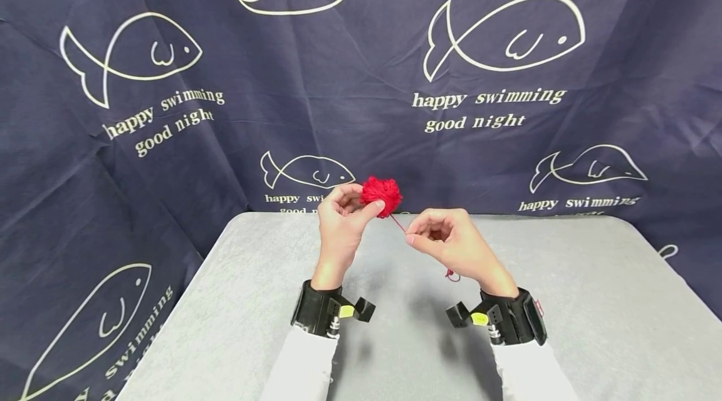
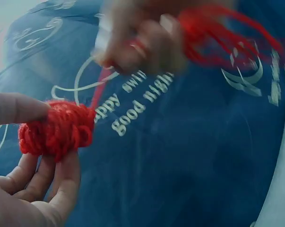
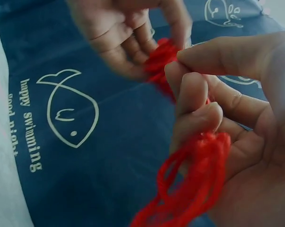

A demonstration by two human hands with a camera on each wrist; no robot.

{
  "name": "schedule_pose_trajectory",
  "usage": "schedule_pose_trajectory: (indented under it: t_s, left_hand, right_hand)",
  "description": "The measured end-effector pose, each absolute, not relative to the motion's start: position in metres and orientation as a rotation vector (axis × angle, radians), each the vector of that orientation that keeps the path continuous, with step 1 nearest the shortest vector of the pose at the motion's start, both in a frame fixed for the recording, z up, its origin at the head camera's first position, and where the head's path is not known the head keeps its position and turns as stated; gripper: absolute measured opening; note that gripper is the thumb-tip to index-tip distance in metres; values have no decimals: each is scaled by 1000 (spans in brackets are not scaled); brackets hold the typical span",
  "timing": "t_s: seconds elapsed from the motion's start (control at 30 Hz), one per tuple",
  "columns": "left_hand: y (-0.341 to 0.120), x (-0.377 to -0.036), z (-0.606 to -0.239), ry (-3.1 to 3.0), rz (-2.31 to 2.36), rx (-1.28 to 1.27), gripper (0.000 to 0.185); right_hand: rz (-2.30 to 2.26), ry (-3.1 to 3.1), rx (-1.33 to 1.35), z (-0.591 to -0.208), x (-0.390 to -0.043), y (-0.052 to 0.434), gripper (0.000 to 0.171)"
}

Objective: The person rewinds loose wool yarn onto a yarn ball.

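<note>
The left hand (image 1: 338,220) pinches a small red yarn ball (image 1: 381,193) up above the grey desk (image 1: 592,301). The right hand (image 1: 451,243) is just beside it, fingers curled round the loose red thread (image 1: 398,223) that runs from the ball
</note>
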State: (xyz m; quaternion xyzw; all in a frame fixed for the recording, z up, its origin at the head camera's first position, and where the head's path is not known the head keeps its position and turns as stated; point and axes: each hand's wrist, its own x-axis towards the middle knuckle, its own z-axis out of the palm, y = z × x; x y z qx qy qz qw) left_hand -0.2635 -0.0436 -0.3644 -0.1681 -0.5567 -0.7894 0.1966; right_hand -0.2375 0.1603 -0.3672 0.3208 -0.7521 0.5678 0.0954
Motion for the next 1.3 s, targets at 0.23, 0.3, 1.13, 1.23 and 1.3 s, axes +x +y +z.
schedule_pose_trajectory:
  t_s: [0.23,0.3,1.13,1.23,1.3]
  left_hand:
    - [-44,-267,-373,-1900,-1815,-575,34]
    - [-45,-267,-374,-1981,-1744,-660,38]
    - [-48,-248,-358,-1751,-2207,-1538,29]
    - [-48,-248,-357,-1620,-2252,-1413,28]
    - [-47,-248,-356,-1547,-2274,-1297,27]
  right_hand:
    - [1718,-2092,892,-358,-229,163,12]
    - [1737,-2054,873,-356,-227,164,13]
    - [1832,-2078,606,-370,-249,176,12]
    - [1825,-2126,645,-375,-253,174,10]
    - [1819,-2157,682,-377,-254,173,9]
